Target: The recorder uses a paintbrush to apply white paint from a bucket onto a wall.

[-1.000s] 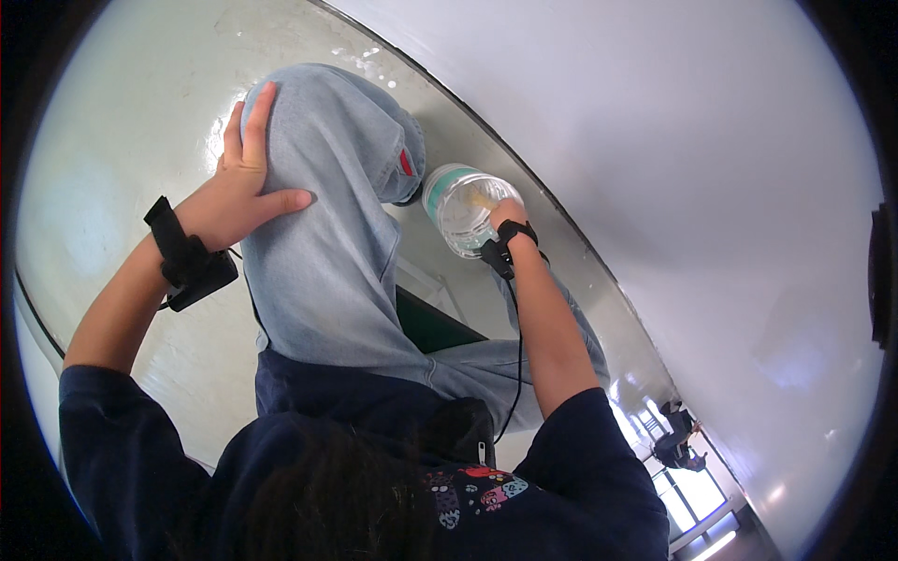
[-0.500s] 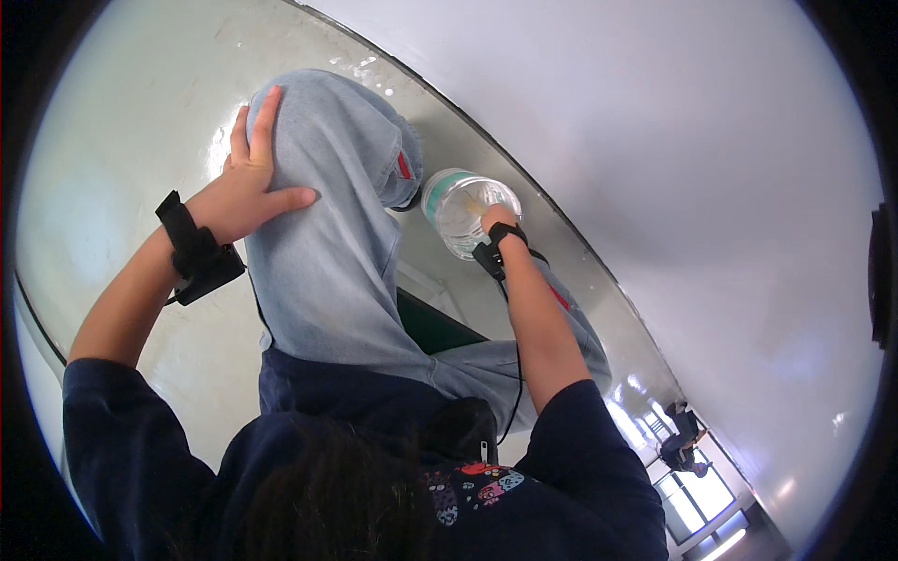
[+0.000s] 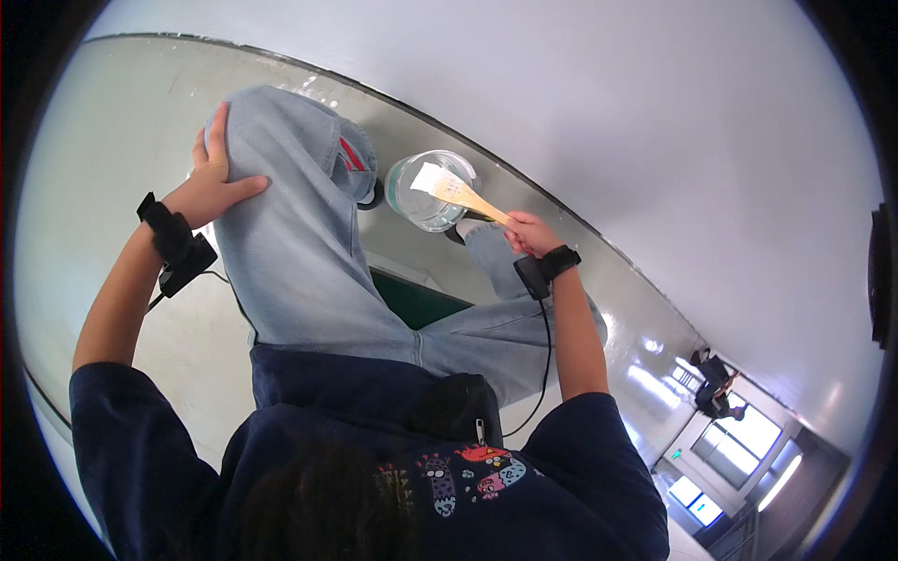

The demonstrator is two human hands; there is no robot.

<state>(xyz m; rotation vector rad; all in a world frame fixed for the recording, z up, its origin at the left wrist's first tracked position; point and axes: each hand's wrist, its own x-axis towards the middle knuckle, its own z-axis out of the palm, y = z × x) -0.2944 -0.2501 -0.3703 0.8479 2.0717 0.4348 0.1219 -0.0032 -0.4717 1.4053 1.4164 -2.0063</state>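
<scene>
My right hand [image 3: 530,234] is closed round the handle of a flat paintbrush [image 3: 460,194] with a pale wooden handle and white bristles. The brush's head is over the open top of a clear plastic tub [image 3: 400,187] on the floor between my feet. Whether the bristles touch its rim, I cannot tell. On my left knee lies my left hand [image 3: 210,192], fingers spread over the light blue jeans [image 3: 290,215], holding nothing. Both wrists carry black straps with small boxes and cables.
A smooth pale wall [image 3: 636,122] rises close in front and to the right, meeting the glossy grey floor [image 3: 122,122] along a dark line. Something dark green [image 3: 412,301] shows beneath my legs. At the far right another person [image 3: 716,385] is near bright windows [image 3: 744,439].
My right hand has come up out of the tub and moved right, bringing the paintbrush into view. My left hand stays on the knee. The whole view has shifted slightly.
</scene>
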